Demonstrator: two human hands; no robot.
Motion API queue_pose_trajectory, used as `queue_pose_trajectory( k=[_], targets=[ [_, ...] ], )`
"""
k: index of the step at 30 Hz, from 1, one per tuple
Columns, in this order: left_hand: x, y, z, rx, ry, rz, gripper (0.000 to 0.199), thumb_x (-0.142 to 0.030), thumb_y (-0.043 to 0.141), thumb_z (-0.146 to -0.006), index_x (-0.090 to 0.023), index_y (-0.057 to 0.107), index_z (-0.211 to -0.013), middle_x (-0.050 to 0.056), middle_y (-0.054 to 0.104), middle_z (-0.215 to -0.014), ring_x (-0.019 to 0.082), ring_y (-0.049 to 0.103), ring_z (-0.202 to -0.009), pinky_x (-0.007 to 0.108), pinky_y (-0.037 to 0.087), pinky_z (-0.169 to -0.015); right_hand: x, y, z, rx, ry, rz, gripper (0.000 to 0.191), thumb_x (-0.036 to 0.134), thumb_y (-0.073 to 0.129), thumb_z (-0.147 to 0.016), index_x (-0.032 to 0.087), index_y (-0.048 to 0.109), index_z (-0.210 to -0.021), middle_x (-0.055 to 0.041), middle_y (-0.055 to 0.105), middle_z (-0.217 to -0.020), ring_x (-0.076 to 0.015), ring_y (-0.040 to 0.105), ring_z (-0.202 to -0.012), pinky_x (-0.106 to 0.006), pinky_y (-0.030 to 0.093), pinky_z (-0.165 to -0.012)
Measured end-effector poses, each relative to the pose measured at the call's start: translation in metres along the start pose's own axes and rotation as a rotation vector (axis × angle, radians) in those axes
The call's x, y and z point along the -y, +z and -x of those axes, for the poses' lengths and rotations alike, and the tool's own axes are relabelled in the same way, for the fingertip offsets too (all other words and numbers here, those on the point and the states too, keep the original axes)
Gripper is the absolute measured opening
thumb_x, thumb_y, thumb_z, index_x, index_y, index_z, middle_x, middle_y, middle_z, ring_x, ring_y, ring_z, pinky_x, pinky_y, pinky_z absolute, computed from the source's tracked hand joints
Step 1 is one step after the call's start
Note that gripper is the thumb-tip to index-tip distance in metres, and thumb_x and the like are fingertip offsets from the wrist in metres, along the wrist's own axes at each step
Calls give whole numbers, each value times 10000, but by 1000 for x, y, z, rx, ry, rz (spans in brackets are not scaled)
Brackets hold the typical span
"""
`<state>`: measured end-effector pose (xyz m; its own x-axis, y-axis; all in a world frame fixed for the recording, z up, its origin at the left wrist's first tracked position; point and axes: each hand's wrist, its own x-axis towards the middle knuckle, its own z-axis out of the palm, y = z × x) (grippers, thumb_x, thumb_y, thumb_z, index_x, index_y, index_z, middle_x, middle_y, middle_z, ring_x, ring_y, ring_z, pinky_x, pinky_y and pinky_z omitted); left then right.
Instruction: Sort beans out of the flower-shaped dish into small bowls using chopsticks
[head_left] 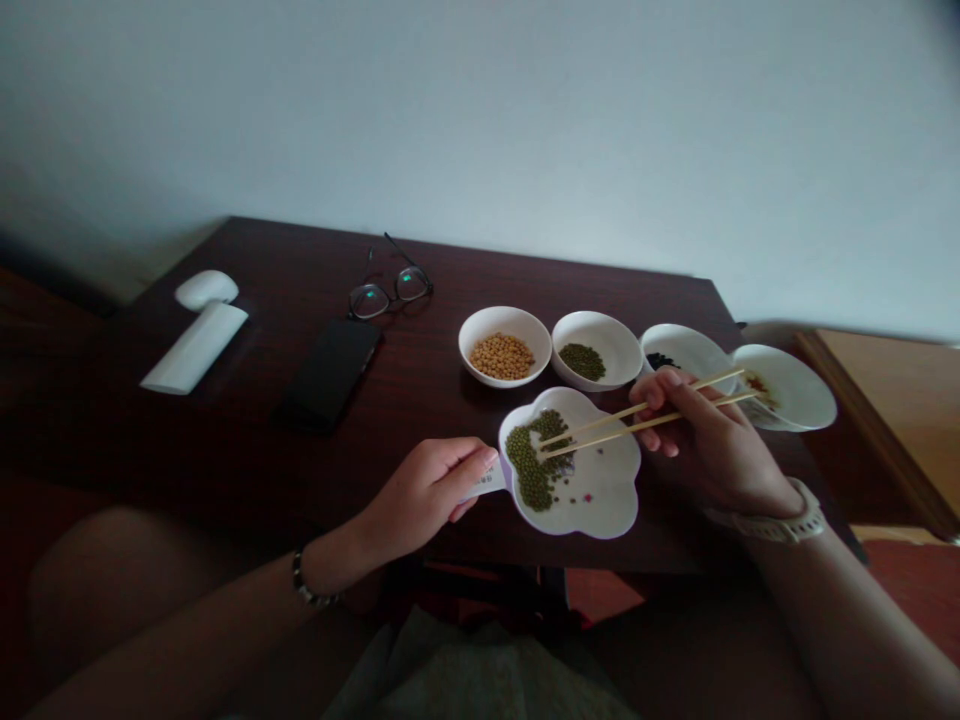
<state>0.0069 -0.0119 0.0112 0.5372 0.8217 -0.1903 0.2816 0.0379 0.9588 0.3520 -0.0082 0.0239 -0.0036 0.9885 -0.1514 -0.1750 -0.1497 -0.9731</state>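
My left hand is closed round the short handle of a white flower-shaped dish with a lilac rim. Green mung beans are heaped on the dish's left side, and a few loose bits, one of them reddish, lie toward its middle. Wooden chopsticks are held in my right hand, their tips down at the beans. Behind the dish stands a row of white bowls: a bowl of yellow soybeans, a bowl with mung beans, a bowl with black beans, and a bowl with small reddish-brown bits.
On the dark wooden table lie a black phone and a pair of glasses. A white device with a rounded head sits farther left. The pale wall rises behind the table. Some wooden furniture stands at the right.
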Motion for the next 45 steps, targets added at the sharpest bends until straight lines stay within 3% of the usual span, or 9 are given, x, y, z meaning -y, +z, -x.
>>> queue_pose_trajectory(
  k=[7,13,21,28,34,39,45],
  targets=[
    [1,0,0,2,-1,-9,512,-448,524,-1192,-231,531,-728,-45,531,-588,129,482,-558,272,363,-580,-3,-3,-1,-9,-25,-10,411,558,778,-1113,249,690,-858,-29,620,-764,-154,508,-603,-278,426,-494],
    [4,0,0,-10,6,-2,514,-452,527,-1189,-231,530,-725,-47,526,-583,130,482,-559,268,365,-582,2,-2,-1,-35,-65,-31,403,552,791,-1099,258,682,-848,-11,560,-727,-158,444,-576,-296,364,-468],
    [-1,1,0,-6,-6,-8,515,-453,531,-1188,-230,536,-724,-43,535,-589,129,490,-563,266,366,-581,-2,1,-1,20,-2,-8,409,563,808,-1089,234,712,-865,-32,639,-809,-140,528,-599,-262,422,-475],
    [1,0,0,-8,-2,-7,513,-461,519,-1187,-233,533,-728,-41,529,-588,134,485,-565,266,363,-579,-1,0,-1,-18,-72,-15,420,564,800,-1094,249,681,-844,-21,600,-769,-153,489,-591,-288,443,-502],
    [3,-1,-1,4,13,4,517,-446,521,-1195,-232,533,-725,-48,537,-587,127,487,-561,273,365,-586,2,-3,-1,-35,-44,-20,383,535,798,-1102,241,702,-875,-17,608,-802,-133,459,-570,-275,380,-468],
    [1,0,-1,2,13,9,510,-432,515,-1200,-236,527,-729,-53,529,-590,128,482,-564,281,365,-594,-3,-3,-1,8,-23,-39,375,528,766,-1130,238,731,-895,-34,645,-817,-153,536,-637,-273,457,-536],
    [2,1,-1,4,13,4,514,-427,516,-1206,-232,531,-730,-53,534,-594,128,491,-573,283,372,-608,-4,0,1,8,-41,-65,374,482,729,-1160,232,717,-882,-28,623,-790,-146,531,-648,-255,473,-574]
  ],
)
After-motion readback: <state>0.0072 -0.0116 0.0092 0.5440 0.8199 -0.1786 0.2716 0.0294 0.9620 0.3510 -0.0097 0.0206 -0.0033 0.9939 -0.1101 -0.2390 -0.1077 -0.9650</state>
